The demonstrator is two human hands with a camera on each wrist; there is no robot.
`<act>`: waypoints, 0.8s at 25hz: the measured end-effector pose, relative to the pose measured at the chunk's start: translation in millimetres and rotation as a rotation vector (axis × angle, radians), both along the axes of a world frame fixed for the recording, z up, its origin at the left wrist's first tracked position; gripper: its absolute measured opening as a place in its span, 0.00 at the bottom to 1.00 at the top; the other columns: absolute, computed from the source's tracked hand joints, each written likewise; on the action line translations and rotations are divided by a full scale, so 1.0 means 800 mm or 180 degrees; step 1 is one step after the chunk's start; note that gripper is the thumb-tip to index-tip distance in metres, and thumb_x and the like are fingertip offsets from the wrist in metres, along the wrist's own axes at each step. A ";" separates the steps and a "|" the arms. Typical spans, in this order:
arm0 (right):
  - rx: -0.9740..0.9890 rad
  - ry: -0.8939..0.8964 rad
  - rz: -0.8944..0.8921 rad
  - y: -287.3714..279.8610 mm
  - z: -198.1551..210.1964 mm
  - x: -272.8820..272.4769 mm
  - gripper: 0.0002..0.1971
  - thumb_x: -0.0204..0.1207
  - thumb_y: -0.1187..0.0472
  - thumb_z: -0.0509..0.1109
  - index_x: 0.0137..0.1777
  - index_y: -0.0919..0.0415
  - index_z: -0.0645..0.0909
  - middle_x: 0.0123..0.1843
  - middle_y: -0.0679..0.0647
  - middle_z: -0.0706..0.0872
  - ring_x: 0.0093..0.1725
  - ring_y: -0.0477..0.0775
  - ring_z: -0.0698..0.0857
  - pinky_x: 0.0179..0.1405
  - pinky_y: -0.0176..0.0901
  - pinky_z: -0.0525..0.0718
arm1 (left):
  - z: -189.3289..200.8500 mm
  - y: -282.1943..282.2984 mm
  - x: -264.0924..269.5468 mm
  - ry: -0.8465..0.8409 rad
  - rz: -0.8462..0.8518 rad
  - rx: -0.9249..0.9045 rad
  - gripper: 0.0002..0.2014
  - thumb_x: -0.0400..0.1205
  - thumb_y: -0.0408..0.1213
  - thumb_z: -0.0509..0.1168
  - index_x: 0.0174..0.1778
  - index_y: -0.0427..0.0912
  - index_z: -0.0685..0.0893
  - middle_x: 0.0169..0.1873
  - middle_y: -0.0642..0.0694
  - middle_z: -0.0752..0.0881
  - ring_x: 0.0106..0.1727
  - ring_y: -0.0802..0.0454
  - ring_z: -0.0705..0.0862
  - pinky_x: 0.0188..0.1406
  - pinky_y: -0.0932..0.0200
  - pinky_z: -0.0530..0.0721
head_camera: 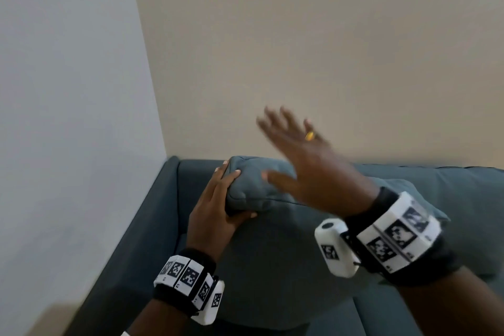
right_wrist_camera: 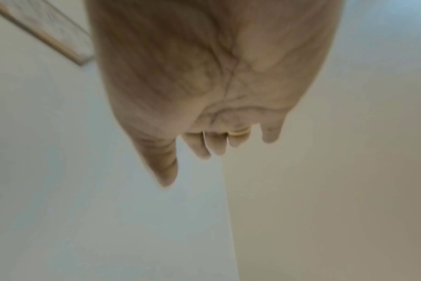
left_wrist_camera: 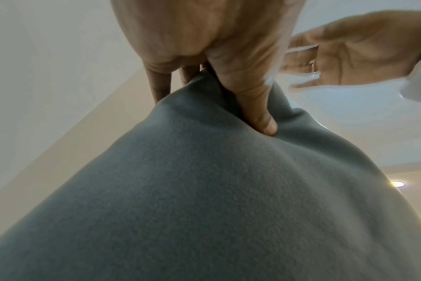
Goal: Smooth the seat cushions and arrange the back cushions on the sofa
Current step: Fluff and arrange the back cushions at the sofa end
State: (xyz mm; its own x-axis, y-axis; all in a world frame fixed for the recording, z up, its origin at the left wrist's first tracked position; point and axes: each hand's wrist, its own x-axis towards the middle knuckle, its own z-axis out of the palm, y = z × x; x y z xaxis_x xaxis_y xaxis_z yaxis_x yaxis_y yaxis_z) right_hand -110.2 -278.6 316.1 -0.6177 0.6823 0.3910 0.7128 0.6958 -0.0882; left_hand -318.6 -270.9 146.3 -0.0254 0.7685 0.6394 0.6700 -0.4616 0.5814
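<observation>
A grey-blue back cushion [head_camera: 272,240] stands on the dark grey-blue sofa [head_camera: 141,226], leaning toward the backrest. My left hand [head_camera: 218,199] grips its upper left corner, fingers over the top and thumb pressed into the front fabric [left_wrist_camera: 257,114]. The cushion [left_wrist_camera: 204,190] fills the left wrist view. My right hand [head_camera: 297,155] is raised above the cushion's top, flat, fingers spread and blurred, touching nothing. It wears a gold ring. In the right wrist view the right hand [right_wrist_camera: 216,148] shows straight fingers against the bare walls.
The sofa sits in a room corner, with a pale grey wall [head_camera: 68,90] on the left and a beige wall [head_camera: 327,35] behind. The left armrest [head_camera: 131,240] runs beside the cushion. A seam between seat cushions [head_camera: 357,316] shows at the lower right.
</observation>
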 end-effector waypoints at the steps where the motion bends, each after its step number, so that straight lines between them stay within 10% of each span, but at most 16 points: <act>1: 0.0766 0.0890 -0.0021 -0.005 0.025 0.005 0.37 0.85 0.48 0.63 0.89 0.58 0.53 0.90 0.51 0.50 0.90 0.54 0.47 0.87 0.58 0.58 | 0.000 0.000 0.000 -0.0049 -0.0008 -0.0059 0.43 0.68 0.52 0.80 0.79 0.59 0.68 0.85 0.59 0.63 0.83 0.53 0.68 0.70 0.45 0.82; 3: 0.1308 0.1893 -0.0283 -0.005 0.024 0.004 0.31 0.86 0.54 0.62 0.85 0.67 0.61 0.88 0.60 0.58 0.89 0.62 0.52 0.86 0.59 0.62 | 0.000 0.002 -0.001 -0.0006 -0.0085 -0.0130 0.45 0.69 0.49 0.81 0.80 0.61 0.65 0.85 0.61 0.60 0.85 0.52 0.64 0.72 0.40 0.80; 7: -0.0706 -0.1075 -0.0287 0.008 -0.063 -0.025 0.43 0.83 0.35 0.56 0.90 0.53 0.41 0.91 0.49 0.40 0.87 0.49 0.35 0.87 0.65 0.46 | 0.003 0.003 -0.003 0.0231 -0.0172 -0.0379 0.40 0.71 0.50 0.80 0.76 0.61 0.66 0.85 0.63 0.59 0.84 0.53 0.65 0.69 0.37 0.82; 11: 0.0285 0.1497 -0.0566 0.010 -0.030 0.015 0.34 0.87 0.44 0.59 0.87 0.63 0.59 0.89 0.55 0.57 0.89 0.58 0.55 0.85 0.60 0.64 | 0.011 0.012 -0.012 0.0096 0.0008 -0.0336 0.36 0.69 0.51 0.81 0.70 0.60 0.70 0.82 0.65 0.64 0.73 0.52 0.77 0.55 0.45 0.87; 14: -0.0496 -0.0777 -0.0461 0.013 -0.076 0.023 0.54 0.76 0.26 0.61 0.90 0.57 0.41 0.89 0.50 0.38 0.88 0.51 0.41 0.86 0.64 0.56 | 0.009 0.011 -0.017 0.0298 0.0019 -0.0368 0.31 0.73 0.45 0.79 0.68 0.56 0.72 0.84 0.57 0.62 0.72 0.47 0.78 0.53 0.44 0.87; 18: -0.0443 0.1038 -0.0812 0.021 -0.052 0.054 0.43 0.81 0.30 0.53 0.88 0.58 0.56 0.89 0.49 0.56 0.88 0.55 0.57 0.84 0.58 0.64 | 0.008 0.017 -0.020 0.0158 0.0064 -0.0305 0.26 0.76 0.42 0.77 0.64 0.54 0.71 0.82 0.52 0.67 0.67 0.45 0.81 0.52 0.44 0.86; 20: -0.0197 0.0111 -0.0802 0.022 -0.075 0.059 0.51 0.75 0.21 0.29 0.89 0.56 0.45 0.88 0.46 0.43 0.90 0.56 0.48 0.87 0.61 0.56 | 0.008 0.018 -0.021 0.0133 -0.0001 -0.0412 0.24 0.79 0.40 0.74 0.68 0.51 0.72 0.78 0.50 0.72 0.65 0.45 0.82 0.53 0.48 0.83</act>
State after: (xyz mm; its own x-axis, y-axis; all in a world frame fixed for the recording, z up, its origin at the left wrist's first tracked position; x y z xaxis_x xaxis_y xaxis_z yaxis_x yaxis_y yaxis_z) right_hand -63.1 -260.8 256.0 -0.4122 0.8362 0.3617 0.8586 0.4893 -0.1528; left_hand -335.0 -256.6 152.9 -0.0007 0.8447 0.5353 0.6948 -0.3846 0.6078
